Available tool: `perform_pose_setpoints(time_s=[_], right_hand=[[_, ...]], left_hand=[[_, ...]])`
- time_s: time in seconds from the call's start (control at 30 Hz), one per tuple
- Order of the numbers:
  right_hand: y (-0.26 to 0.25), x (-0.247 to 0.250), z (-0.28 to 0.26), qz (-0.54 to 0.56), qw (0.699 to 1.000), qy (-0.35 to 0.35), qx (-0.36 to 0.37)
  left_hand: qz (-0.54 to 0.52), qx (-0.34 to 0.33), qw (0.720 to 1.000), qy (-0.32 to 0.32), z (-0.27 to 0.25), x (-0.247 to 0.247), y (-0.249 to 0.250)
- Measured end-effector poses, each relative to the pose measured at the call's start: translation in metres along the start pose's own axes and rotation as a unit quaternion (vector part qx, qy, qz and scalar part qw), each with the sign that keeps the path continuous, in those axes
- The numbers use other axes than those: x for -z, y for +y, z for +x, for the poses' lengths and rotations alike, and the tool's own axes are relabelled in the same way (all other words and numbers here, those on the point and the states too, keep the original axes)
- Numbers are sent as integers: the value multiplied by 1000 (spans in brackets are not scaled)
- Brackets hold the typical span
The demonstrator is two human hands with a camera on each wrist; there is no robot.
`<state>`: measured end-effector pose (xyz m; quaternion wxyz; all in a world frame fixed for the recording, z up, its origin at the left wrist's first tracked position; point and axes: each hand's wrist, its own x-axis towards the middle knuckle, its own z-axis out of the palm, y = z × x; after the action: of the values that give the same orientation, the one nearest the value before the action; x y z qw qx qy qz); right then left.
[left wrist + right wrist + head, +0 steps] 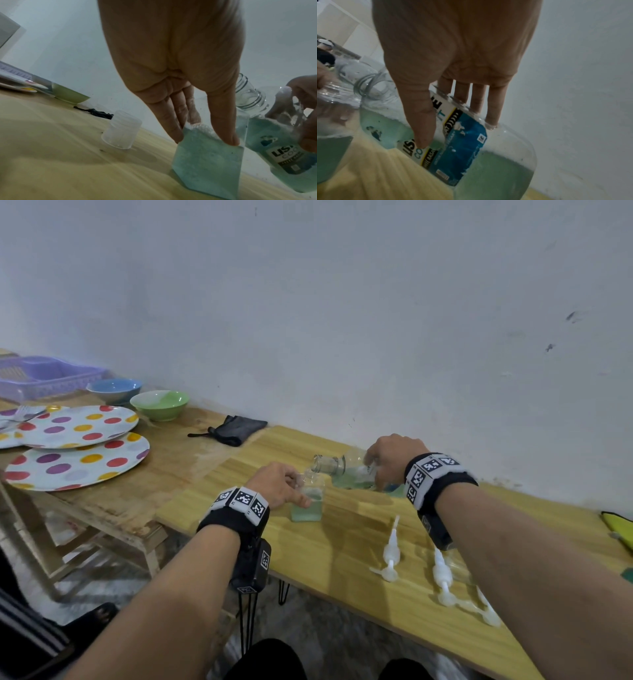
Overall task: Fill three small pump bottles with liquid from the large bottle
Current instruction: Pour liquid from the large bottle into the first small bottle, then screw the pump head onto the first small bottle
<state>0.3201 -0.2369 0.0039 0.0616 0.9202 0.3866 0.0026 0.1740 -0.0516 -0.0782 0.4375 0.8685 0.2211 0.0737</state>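
A small square clear bottle [308,503] stands on the light wooden table [342,542], part full of pale blue-green liquid. My left hand [301,491] grips it by the upper sides; in the left wrist view, thumb and fingers [176,132] clamp the small bottle [205,155]. My right hand [376,470] holds the large mouthwash bottle [346,470] tilted left, its open mouth at the small bottle's neck. The right wrist view shows the thumb [421,121] across the label of the large bottle [462,148], about half full. Three white pump heads [390,553] lie near my right forearm.
A clear cap [121,129] stands upside down left of the small bottle. Polka-dot plates [78,463], a green bowl [159,404], a blue bowl [114,390] and a purple basket [51,374] fill the left table. A black cloth [233,428] lies by the wall.
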Motion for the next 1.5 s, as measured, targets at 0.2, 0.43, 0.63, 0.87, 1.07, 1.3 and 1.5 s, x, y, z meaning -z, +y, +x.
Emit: perform_pose_setpoints(time_s=[0.2,0.43,0.63,0.87,1.07,1.3,1.5], right_hand=[[8,-4,6,72,997,14,-2],[27,0,25,321,943,59,-69],[33,-23,47,443,884,73,-131],[37,-48,57,525,829,99,-165],[36,-50,43,530,826,86,-172],[36,-1,6,296,929,175,-134],[7,6,-47,32,991,-63,110]], left_hand=[[10,-10,1000,-2,1,1,-1],[13,-5,1000,-9,3,3,-2],[14,-3,1000,-14,4,1,-5],[0,-1,1000,-14,5,-1,-6],[0,-5,1000,-11,-5,-3,0],[47,9,999,8,-7,-2,6],[58,6,998,20,-7,-2,6]])
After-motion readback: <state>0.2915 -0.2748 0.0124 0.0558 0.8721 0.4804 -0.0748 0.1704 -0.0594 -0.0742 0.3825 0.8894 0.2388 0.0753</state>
